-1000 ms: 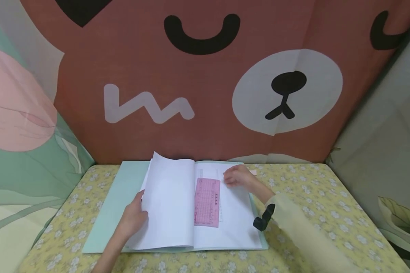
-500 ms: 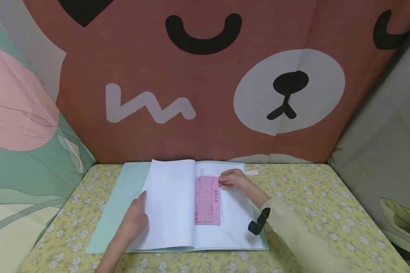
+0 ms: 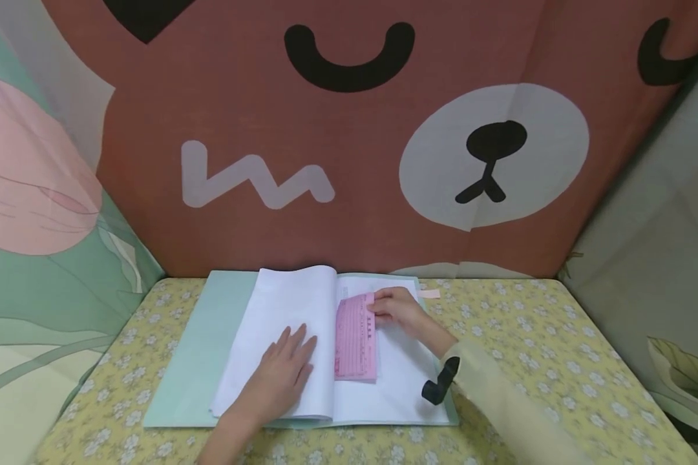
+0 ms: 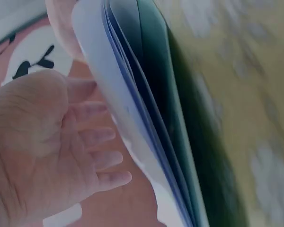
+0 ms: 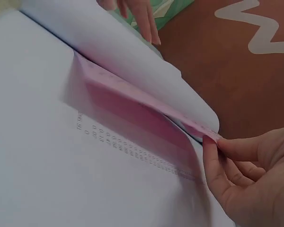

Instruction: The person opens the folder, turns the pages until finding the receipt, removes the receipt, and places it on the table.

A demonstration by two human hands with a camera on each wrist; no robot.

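An open mint-green folder (image 3: 180,381) of white sheets lies on the table. Over the turned left-hand page (image 3: 291,294) my left hand (image 3: 278,381) is spread with straight fingers; the left wrist view also shows that hand (image 4: 38,146) beside the sheets' edges. On the right-hand page (image 3: 407,374) is a pink printed slip (image 3: 355,339). My right hand (image 3: 401,310) pinches the slip's upper right corner between thumb and fingers. Seen from the right wrist, the pink slip (image 5: 128,106) is lifted along one side, and a paper with printed numbers (image 5: 128,146) shows below it.
The table has a yellow floral cloth (image 3: 529,361). A small pale pink tab (image 3: 429,294) sticks out past the folder's upper right. A brown curtain with a bear face (image 3: 355,129) stands right behind the table, and printed fabric (image 3: 663,258) hangs at the right.
My left hand has moved from the left page's outer edge onto its middle. The right hand has moved slightly left, taken hold of the pink slip's corner and raised that side.
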